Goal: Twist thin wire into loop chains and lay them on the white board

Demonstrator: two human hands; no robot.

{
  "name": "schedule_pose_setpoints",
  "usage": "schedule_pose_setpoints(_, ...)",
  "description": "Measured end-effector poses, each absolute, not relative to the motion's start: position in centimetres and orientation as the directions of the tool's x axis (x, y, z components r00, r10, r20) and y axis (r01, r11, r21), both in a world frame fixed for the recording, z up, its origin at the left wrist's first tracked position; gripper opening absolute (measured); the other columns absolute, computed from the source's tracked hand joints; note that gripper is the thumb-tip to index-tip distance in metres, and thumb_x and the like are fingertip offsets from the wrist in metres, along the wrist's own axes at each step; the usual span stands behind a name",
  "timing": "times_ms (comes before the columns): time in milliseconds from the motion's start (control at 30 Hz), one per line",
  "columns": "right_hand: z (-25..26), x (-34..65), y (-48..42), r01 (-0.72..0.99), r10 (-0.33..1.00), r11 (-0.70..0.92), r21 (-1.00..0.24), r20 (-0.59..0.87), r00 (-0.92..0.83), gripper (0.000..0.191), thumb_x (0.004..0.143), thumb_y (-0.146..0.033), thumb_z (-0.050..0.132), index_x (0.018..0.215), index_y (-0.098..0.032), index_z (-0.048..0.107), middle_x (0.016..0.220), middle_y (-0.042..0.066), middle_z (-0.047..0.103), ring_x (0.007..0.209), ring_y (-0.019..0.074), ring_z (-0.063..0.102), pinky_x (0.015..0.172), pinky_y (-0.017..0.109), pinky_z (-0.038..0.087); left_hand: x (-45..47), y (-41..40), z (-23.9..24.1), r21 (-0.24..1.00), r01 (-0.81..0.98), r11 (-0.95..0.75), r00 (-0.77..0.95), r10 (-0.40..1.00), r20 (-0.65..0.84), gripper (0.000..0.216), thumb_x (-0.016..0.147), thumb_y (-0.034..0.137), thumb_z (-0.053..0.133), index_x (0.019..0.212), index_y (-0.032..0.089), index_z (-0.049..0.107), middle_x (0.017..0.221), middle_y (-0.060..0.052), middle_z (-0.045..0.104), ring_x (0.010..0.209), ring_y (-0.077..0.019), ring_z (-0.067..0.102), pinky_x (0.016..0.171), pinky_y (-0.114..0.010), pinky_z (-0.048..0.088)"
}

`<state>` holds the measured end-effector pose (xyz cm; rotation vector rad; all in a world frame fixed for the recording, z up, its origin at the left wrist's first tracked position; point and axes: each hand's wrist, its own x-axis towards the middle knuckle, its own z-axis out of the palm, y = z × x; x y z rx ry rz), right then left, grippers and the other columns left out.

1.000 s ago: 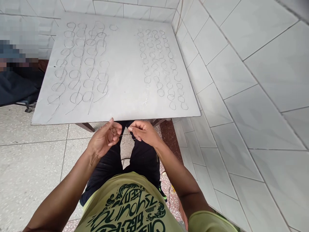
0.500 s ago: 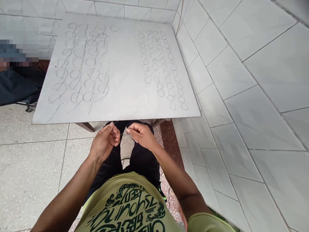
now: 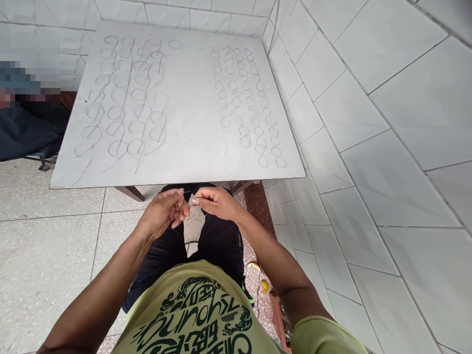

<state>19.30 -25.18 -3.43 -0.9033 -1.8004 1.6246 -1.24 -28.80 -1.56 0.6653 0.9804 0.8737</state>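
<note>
My left hand [image 3: 164, 212] and my right hand [image 3: 216, 203] meet just below the near edge of the white board [image 3: 188, 118], fingertips almost touching. Both pinch a thin wire [image 3: 191, 203] that runs between them; it is barely visible. Larger wire loops with tails [image 3: 125, 98] lie in rows on the board's left half. Smaller wire loops [image 3: 245, 98] lie in rows on its right half.
A white tiled wall [image 3: 368, 147] runs along the right of the board. Speckled floor tiles [image 3: 44, 231] lie to the left. A dark cloth on a chair [image 3: 25, 132] stands at far left, beside a blurred person.
My hands have drawn closer together, and the left fingers have curled over the wire. The small loop seen in my left fingers a second ago is no longer visible.
</note>
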Motion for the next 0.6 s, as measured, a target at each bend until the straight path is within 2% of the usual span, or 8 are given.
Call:
schedule_pose_setpoints(133,-4.2,18.9,-26.1,-0.083,0.839,-0.202,-0.976,-0.129,-0.528,0.039,0.093,-0.055,0.061,0.101,-0.018,0.064,0.070,-0.003,0.057,0.056,0.0101,0.052,0.051,0.023,0.041,-1.2,-28.8,-1.1,0.835,-0.398,0.381,0.127,0.924,-0.361,0.036,0.090,0.045,0.067,0.072,0.017,0.054,0.066,-0.005,0.066,0.050,-0.0125,0.056,0.039,-0.021,0.038)
schedule_pose_setpoints(233,-4.9,17.9,-27.6,-0.204,0.885,-0.311,-0.928,-0.204,-0.419,0.045,0.092,-0.062,0.059,0.096,-0.017,0.064,0.076,0.001,0.061,0.061,0.0121,0.059,0.049,0.023,0.044,-1.0,-28.9,-1.0,0.841,-0.434,0.322,0.075,0.944,-0.322,0.036,0.091,0.044,0.067,0.072,0.017,0.055,0.069,-0.006,0.066,0.056,-0.0140,0.059,0.046,-0.024,0.044)
schedule_pose_setpoints(467,-5.8,15.8,-29.5,-0.267,0.936,-0.295,-0.918,-0.221,-0.273,0.047,0.092,-0.066,0.055,0.084,-0.020,0.057,0.060,-0.004,0.056,0.042,0.0073,0.045,0.041,0.022,0.038,-0.9,-29.2,-1.5,0.790,-0.467,0.396,0.179,0.918,-0.354,0.038,0.093,0.044,0.064,0.068,0.017,0.056,0.067,-0.003,0.060,0.062,-0.0143,0.058,0.056,-0.026,0.045)
schedule_pose_setpoints(600,-5.9,16.0,-29.1,-0.245,0.920,-0.325,-0.914,-0.245,-0.305,0.049,0.094,-0.069,0.048,0.080,-0.022,0.051,0.050,-0.007,0.050,0.035,0.0079,0.040,0.037,0.023,0.033,-1.2,-29.4,-1.4,0.740,-0.469,0.481,0.295,0.876,-0.382,0.042,0.095,0.042,0.062,0.062,0.017,0.053,0.067,-0.004,0.058,0.062,-0.0144,0.057,0.060,-0.028,0.046)
